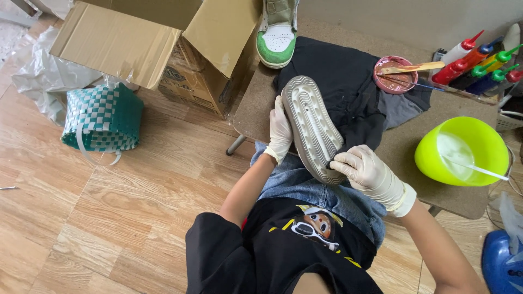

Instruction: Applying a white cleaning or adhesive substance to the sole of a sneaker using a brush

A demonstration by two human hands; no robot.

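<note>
With the left hand (280, 130) gripping the upturned shoe sole (313, 128) steady, the right hand (366, 170), closed on a small dark tool (330, 164), should work gently along its edge.

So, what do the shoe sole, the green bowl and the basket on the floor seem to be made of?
Shoe sole: probably rubber, matte off-white, moulded tread ridges.
Green bowl: likely plastic, glossy, slightly translucent.
Basket: woven flat strips, teal and white, probably plastic.
</note>
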